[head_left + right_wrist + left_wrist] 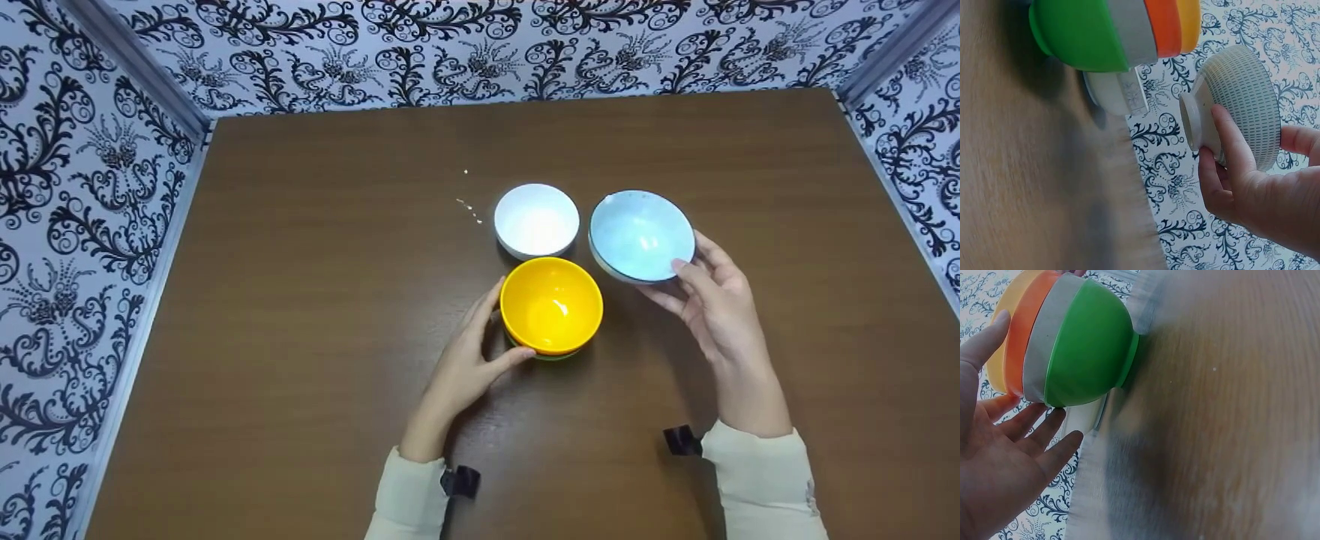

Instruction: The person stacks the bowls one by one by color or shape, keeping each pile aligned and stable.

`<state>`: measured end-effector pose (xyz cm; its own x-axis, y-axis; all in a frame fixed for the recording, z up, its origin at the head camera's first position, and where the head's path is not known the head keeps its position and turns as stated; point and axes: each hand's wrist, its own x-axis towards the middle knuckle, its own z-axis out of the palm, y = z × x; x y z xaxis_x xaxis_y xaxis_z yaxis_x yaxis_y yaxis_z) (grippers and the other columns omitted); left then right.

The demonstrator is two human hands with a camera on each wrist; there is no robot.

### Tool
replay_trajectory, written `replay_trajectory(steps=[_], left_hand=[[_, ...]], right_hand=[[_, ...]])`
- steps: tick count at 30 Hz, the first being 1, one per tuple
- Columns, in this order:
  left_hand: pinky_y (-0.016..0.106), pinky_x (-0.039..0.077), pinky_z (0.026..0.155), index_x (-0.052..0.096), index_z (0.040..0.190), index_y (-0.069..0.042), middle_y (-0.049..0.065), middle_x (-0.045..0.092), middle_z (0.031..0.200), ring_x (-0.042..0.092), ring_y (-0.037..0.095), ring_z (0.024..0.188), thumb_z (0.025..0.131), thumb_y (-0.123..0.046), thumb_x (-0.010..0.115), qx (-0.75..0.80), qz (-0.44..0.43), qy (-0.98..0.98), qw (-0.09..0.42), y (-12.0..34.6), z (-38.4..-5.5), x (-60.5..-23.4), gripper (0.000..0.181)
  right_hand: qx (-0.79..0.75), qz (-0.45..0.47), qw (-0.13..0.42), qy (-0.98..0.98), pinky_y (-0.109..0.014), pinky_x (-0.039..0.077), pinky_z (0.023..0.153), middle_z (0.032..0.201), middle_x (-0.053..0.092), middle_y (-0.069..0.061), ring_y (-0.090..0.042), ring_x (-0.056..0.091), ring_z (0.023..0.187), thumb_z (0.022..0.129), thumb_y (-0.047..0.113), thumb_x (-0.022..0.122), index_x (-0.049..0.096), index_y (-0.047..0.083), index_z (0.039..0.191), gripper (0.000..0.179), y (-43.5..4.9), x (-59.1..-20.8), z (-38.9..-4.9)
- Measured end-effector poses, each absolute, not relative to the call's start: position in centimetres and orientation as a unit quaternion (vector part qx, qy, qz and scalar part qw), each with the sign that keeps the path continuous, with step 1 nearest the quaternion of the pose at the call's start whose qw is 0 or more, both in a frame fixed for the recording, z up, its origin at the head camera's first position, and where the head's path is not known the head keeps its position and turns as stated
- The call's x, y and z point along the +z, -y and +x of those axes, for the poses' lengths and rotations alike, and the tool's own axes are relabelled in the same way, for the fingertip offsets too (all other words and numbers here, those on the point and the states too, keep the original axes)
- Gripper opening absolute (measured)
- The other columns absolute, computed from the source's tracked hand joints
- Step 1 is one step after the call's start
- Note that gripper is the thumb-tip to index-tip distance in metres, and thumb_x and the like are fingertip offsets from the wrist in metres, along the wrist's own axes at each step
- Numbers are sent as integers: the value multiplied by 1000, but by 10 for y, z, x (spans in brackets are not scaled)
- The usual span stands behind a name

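On the table stands a stack of nested bowls, with a yellow bowl [551, 304] on top, then an orange bowl [1026, 334], a grey bowl [1050, 337] and a green bowl [1092, 349] at the bottom. My left hand [469, 360] holds the stack from the left, thumb at the near side and fingers around the left side. My right hand [720, 307] grips a bowl with a light blue inside [641, 232], thumb at its rim and fingers underneath. In the right wrist view this bowl's dashed outer wall [1241, 107] shows, raised off the table and tilted.
A white bowl [536, 221] stands just behind the stack. Small white specks [470, 210] lie on the brown table [322, 300] to its left. Patterned panels [480, 52] border the table at the back and sides. Dark bands [461, 481] are on both wrists.
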<state>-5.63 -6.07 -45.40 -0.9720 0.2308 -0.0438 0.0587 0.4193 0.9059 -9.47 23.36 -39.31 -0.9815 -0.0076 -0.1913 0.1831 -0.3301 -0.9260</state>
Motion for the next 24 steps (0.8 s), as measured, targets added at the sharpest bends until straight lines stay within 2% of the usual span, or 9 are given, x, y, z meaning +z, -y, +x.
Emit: replay_trajectory(steps=[9,18,24], left_hand=[[49,29,123,23,160,-26,-4,30,164,32,19,150,82,-51,76,530,87,-839,85,61,-57,-453,97],[48,30,122,22,160,-27,-3,28,165,30,20,151,81,-55,75,532,88,-837,89,62,-57,-450,99],[45,33,122,22,159,-29,-3,29,164,34,19,149,82,-50,77,535,98,-835,80,62,-59,-447,97]], right_hand=[[-804,60,64,-589,-35,61,84,159,25,-13,-14,66,113,101,9,56,32,7,150,55,-229,-386,-90],[-795,45,67,-601,-34,61,85,156,31,-13,-13,66,116,102,8,54,28,5,154,58,-223,-381,-85],[-794,34,67,-603,-36,61,86,151,39,-8,-14,65,117,102,6,53,32,6,152,54,-219,-380,-82]])
